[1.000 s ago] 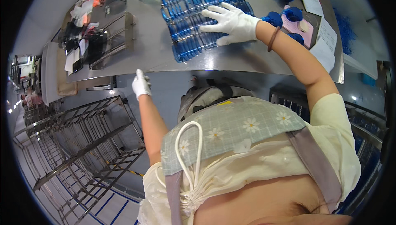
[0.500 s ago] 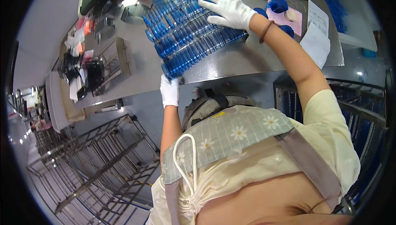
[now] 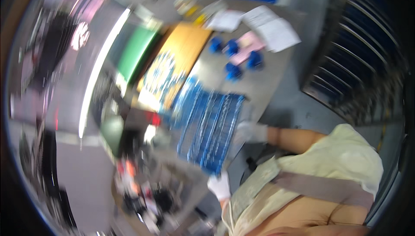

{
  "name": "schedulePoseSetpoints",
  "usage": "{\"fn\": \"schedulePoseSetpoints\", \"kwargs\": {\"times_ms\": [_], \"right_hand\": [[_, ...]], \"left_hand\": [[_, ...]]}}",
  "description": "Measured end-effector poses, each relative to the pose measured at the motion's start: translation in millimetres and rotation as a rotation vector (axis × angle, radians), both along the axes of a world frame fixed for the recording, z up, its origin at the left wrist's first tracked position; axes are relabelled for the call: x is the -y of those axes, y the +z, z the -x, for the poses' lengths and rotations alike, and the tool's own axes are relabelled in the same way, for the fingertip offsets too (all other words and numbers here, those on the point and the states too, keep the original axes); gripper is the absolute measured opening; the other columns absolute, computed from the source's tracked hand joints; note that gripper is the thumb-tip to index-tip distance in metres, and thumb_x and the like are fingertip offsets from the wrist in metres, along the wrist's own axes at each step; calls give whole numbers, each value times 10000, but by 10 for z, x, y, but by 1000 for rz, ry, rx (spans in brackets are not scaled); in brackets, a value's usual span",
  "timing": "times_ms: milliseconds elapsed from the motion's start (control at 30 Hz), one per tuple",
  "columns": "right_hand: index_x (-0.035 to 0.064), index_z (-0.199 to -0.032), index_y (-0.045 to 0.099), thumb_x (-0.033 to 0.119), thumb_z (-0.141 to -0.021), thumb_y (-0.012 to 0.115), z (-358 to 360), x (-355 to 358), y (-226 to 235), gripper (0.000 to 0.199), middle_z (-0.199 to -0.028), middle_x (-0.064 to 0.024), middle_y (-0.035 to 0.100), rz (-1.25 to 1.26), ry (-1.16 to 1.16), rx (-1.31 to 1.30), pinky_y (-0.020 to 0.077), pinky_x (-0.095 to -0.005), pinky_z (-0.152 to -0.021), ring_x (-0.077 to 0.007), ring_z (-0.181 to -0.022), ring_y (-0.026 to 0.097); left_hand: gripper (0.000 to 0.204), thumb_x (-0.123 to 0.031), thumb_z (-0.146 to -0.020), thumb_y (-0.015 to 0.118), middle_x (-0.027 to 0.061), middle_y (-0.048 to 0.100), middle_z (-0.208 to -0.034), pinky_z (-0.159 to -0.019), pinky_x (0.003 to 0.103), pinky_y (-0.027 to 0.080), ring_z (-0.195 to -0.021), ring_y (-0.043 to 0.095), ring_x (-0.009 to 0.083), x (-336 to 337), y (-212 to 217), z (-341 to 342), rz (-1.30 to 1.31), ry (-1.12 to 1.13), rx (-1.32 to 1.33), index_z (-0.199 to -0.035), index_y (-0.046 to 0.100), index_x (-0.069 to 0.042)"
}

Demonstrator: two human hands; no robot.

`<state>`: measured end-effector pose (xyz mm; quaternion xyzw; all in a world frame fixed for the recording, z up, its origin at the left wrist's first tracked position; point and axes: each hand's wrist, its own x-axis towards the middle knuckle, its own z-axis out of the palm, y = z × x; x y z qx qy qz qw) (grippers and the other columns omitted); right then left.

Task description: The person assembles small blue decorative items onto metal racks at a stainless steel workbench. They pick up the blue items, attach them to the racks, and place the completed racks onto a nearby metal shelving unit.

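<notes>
A rack filled with rows of thin, clear blue disc-like pieces [image 3: 212, 125] is over the metal table, smeared by motion. My left hand [image 3: 219, 186], in a white glove, is closed at the rack's near end. Beside the rack's right edge is my right hand [image 3: 253, 133], also white-gloved. Its fingers are too blurred to show whether they grip the rack.
Several dark blue blocks [image 3: 233, 71] and a pink sheet [image 3: 247, 50] lie on the metal table [image 3: 263, 80] near white papers [image 3: 271, 30]. A wooden board [image 3: 190, 41] is farther left. A metal shelf rack [image 3: 341, 63] stands at the right.
The whole view has swung round to the left and blurred. My right hand has come off the top of the blue pieces to the rack's right edge. My left hand stays at the near end.
</notes>
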<state>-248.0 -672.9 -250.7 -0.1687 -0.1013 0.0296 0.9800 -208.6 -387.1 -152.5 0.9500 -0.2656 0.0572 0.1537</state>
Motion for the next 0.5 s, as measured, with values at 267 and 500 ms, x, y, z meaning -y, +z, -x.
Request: {"fn": "schedulePoseSetpoints", "kwargs": {"times_ms": [267,500], "right_hand": [[9,-1383,580,150,-976,606,313,-396,-61,431,-1311,-100,678,27,-528,-497,549,-373,-973,-218,-1134,663],[-31,-1434,542,80,-886,694,2622,-150,1187,580,-1319,-115,680,489,-1180,-584,547,-329,-959,-190,-1126,662]], "left_hand": [[232,-286,-841,750,130,695,-748,-640,455,536,-689,675,357,-366,233,243,-95,-574,-357,-767,681,-78],[160,-266,-863,740,92,736,-960,-796,465,560,-898,691,355,-284,-88,-83,-70,-957,-449,-898,725,-111]]}}
